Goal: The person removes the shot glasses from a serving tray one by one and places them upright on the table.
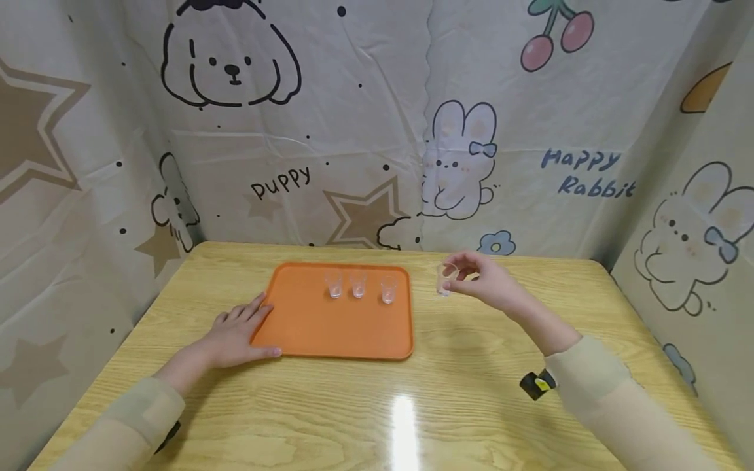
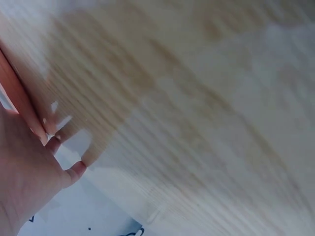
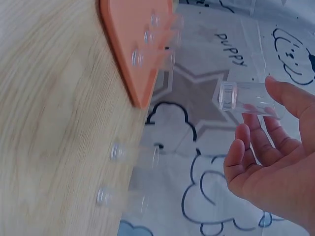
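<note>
My left hand (image 1: 238, 337) lies at the left side of an orange tray (image 1: 330, 333), fingers spread along its rim and thumb against the front edge. Three small clear shot glasses stand in a row near the tray's back: one on the left (image 1: 335, 291), one in the middle (image 1: 358, 290) and one on the right (image 1: 387, 294). Beyond the tray's right edge, my right hand (image 1: 489, 282) pinches another clear shot glass (image 3: 243, 97) between thumb and fingertips. That glass is upright and held above the table.
Two more clear glasses, one nearer the tray (image 3: 135, 155) and one farther off (image 3: 122, 198), stand on the table in the right wrist view; my right hand hides them in the head view. A printed cloth (image 1: 365, 131) hangs behind the wooden table (image 1: 330, 412) and at its sides.
</note>
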Tool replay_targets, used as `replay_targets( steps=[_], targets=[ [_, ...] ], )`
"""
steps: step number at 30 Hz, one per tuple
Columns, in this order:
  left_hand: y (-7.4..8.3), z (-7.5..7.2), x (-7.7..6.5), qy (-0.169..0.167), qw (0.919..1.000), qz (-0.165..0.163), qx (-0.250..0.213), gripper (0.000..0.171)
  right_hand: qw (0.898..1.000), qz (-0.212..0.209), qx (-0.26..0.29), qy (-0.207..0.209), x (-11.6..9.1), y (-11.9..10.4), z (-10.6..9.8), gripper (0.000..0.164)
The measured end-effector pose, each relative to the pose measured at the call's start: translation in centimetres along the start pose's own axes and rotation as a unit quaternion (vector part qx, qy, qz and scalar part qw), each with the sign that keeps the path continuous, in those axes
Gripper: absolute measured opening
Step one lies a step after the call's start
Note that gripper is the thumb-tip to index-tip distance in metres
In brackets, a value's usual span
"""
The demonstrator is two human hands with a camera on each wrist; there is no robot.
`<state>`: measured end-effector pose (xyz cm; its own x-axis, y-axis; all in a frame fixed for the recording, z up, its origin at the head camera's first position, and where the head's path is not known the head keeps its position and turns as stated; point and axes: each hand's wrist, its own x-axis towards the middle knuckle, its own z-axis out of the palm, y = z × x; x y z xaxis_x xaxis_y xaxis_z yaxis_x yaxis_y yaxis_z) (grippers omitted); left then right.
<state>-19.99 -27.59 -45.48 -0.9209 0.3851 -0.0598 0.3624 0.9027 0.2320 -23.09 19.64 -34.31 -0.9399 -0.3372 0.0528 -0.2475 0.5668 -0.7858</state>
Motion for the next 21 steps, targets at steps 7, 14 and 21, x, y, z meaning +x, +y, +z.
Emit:
replay_targets(
  steps=[7,14,21],
  targets=[
    [-0.2,0.3,0.1,0.001,1.0,-0.002,-0.003,0.102,0.998,0.015,-0.038,0.046,-1.2,2.0,-3.2,0.043],
    [0.1,-0.1,-0.1,-0.001,1.0,-0.002,0.008,0.102,0.993,0.051,-0.053,0.088,-1.6,4.7,-5.0,0.052],
    [-0.2,0.2,0.1,-0.01,0.9999,-0.006,-0.002,0.104,0.988,0.074,-0.058,0.122,-1.7,7.5,-5.6,0.054]
  ],
)
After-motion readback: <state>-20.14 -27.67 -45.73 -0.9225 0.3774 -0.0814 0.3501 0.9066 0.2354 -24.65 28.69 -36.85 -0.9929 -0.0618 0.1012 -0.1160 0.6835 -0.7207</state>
